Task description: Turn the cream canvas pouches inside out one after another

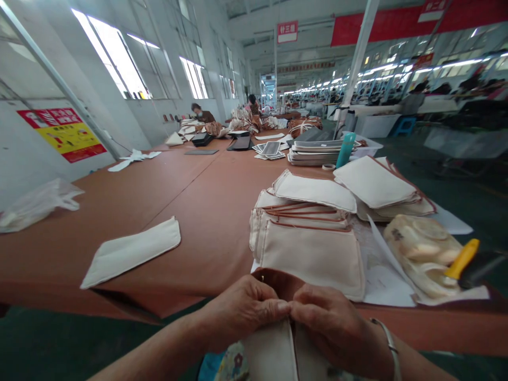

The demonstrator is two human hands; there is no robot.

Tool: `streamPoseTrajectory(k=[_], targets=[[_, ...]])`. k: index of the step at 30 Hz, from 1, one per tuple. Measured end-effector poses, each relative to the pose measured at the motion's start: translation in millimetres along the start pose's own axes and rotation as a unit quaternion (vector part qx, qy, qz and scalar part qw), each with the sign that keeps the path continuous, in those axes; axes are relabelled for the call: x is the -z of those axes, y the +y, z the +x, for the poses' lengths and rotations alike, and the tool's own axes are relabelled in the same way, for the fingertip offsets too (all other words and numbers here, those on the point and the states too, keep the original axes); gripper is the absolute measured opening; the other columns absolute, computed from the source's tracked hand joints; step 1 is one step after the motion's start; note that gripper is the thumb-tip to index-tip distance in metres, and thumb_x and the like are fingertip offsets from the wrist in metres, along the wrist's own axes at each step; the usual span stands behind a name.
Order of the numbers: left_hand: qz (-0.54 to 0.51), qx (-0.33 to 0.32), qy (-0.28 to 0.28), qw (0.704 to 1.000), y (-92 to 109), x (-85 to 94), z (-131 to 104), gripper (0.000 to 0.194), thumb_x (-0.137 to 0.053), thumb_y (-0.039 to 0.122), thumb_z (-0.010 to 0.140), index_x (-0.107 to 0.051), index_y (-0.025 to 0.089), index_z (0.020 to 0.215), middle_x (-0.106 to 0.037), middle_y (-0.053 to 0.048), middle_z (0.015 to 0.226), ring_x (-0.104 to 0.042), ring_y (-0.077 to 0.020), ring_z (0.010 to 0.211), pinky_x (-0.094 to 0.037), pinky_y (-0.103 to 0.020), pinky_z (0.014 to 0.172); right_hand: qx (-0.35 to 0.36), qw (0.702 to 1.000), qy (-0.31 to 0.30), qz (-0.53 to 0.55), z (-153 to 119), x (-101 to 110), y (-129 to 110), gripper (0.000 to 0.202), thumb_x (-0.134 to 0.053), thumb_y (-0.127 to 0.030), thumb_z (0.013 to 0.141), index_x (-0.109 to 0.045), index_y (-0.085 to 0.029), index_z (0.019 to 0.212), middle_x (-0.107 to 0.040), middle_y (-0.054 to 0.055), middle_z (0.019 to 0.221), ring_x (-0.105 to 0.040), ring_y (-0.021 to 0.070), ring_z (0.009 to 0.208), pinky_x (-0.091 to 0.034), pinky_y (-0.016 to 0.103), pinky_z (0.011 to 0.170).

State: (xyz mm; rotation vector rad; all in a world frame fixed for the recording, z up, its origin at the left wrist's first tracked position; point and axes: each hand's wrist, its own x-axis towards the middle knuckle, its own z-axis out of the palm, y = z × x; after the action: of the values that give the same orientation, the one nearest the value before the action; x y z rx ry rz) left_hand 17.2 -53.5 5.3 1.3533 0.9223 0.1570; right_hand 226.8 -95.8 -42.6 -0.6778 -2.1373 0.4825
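Observation:
Both of my hands meet at the table's front edge, fingertips touching. My left hand [254, 304] pinches the edge of a cream fabric piece [272, 349] with a brown lining. Its other edge is pinched in my right hand [333, 323], which has a bracelet at the wrist. The piece hangs below my hands, partly hidden by them. Just beyond lies a stack of cream panels with brown edging [309, 254]. A single cream panel [133, 251] rests on the table to the left.
The brown-covered table [190, 196] stretches forward. At right are more panels [377, 182], a teal bottle [346, 150], a tape roll [328, 166], and a yellow-handled tool [462, 259] on a plastic container. A plastic bag [39, 203] lies left. People sit farther back.

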Motion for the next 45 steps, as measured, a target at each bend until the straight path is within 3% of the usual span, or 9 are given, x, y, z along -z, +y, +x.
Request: streamPoseTrajectory(k=[6, 10, 14, 24, 29, 36, 40, 43, 45], targets=[[0.042, -0.055, -0.012, 0.998, 5, -0.3, -3, 0.041, -0.062, 0.050, 0.084, -0.066, 0.009, 0.079, -0.042, 0.003, 0.064, -0.030, -0.0084, 0.058, -0.021, -0.022, 0.050, -0.058, 0.993, 0.020, 0.106, -7, 4, -2, 0.015, -0.047, -0.014, 0.093, -0.059, -0.018, 0.103, -0.060, 0.005, 0.083, -0.054, 0.0154, 0.073, -0.041, 0.025, 0.065], [0.099, -0.072, -0.015, 0.992, 9, 0.0, -8, 0.035, -0.054, 0.045, 0.090, -0.061, 0.012, 0.079, -0.038, 0.005, 0.063, -0.028, -0.0076, 0.055, -0.021, -0.021, 0.047, -0.278, 0.915, 0.002, 0.292, -2, 13, -3, 0.031, -0.037, -0.035, 0.102, -0.061, -0.016, 0.095, -0.055, 0.002, 0.079, -0.049, 0.0127, 0.069, -0.039, 0.022, 0.061], [0.164, -0.096, -0.007, 0.982, 15, -0.3, -11, 0.033, -0.052, 0.041, 0.092, -0.057, 0.013, 0.075, -0.036, 0.005, 0.064, -0.028, -0.0081, 0.056, -0.022, -0.021, 0.047, -0.330, 0.863, -0.108, 0.368, 11, 21, 0, 0.045, -0.048, -0.051, 0.095, -0.054, -0.014, 0.072, -0.039, -0.003, 0.063, -0.029, 0.0084, 0.055, -0.022, 0.021, 0.046], [-0.049, -0.119, 0.001, 0.992, 2, -6.1, -8, 0.046, -0.061, 0.057, 0.084, -0.057, 0.012, 0.074, -0.039, 0.005, 0.059, -0.029, -0.0066, 0.051, -0.022, -0.019, 0.047, -0.241, 0.910, -0.053, 0.334, 11, 14, 0, 0.039, -0.053, -0.047, 0.093, -0.050, -0.016, 0.069, -0.040, -0.003, 0.065, -0.034, 0.0103, 0.060, -0.026, 0.022, 0.052], [-0.085, -0.069, 0.007, 0.994, 11, 4.7, -11, 0.074, -0.028, 0.067, 0.093, -0.071, 0.007, 0.086, -0.061, -0.008, 0.074, -0.048, -0.0134, 0.062, -0.033, -0.022, 0.052, -0.258, 0.909, -0.053, 0.323, 3, 18, -2, 0.036, -0.049, -0.044, 0.095, -0.048, -0.017, 0.071, -0.038, -0.003, 0.067, -0.034, 0.0113, 0.062, -0.027, 0.024, 0.054], [-0.042, -0.057, -0.047, 0.996, 13, 5.9, -17, 0.047, -0.063, 0.057, 0.082, -0.046, 0.016, 0.067, -0.033, 0.007, 0.058, -0.024, -0.0063, 0.051, -0.018, -0.020, 0.045, -0.248, 0.933, -0.052, 0.256, -1, 14, 6, 0.037, -0.048, -0.043, 0.096, -0.051, -0.016, 0.071, -0.042, -0.003, 0.067, -0.039, 0.0115, 0.063, -0.031, 0.023, 0.056], [0.056, -0.142, 0.025, 0.988, 13, -7.3, -22, 0.043, -0.053, 0.053, 0.090, -0.047, 0.016, 0.067, -0.039, 0.004, 0.060, -0.033, -0.0078, 0.053, -0.028, -0.018, 0.048, -0.236, 0.947, -0.037, 0.217, 2, 12, 14, 0.037, -0.049, -0.046, 0.095, -0.058, -0.015, 0.076, -0.050, -0.001, 0.068, -0.045, 0.0127, 0.062, -0.038, 0.023, 0.059], [0.163, -0.211, 0.153, 0.952, 12, -10.7, -27, 0.033, -0.048, 0.039, 0.096, -0.057, 0.016, 0.074, -0.052, 0.001, 0.067, -0.049, -0.0110, 0.063, -0.040, -0.018, 0.059, -0.248, 0.951, 0.030, 0.183, 9, 17, 6, 0.038, -0.055, -0.047, 0.092, -0.059, -0.017, 0.116, -0.059, 0.010, 0.108, -0.055, 0.0220, 0.098, -0.046, 0.032, 0.085], [0.231, -0.255, 0.234, 0.909, 10, -8.6, -28, 0.028, -0.047, 0.033, 0.096, -0.060, 0.018, 0.075, -0.057, 0.001, 0.067, -0.054, -0.0116, 0.062, -0.042, -0.018, 0.060, -0.278, 0.919, 0.019, 0.279, 16, 17, -5, 0.059, -0.063, -0.049, 0.087, -0.045, -0.022, 0.135, -0.051, 0.012, 0.130, -0.054, 0.0247, 0.112, -0.047, 0.035, 0.091]])
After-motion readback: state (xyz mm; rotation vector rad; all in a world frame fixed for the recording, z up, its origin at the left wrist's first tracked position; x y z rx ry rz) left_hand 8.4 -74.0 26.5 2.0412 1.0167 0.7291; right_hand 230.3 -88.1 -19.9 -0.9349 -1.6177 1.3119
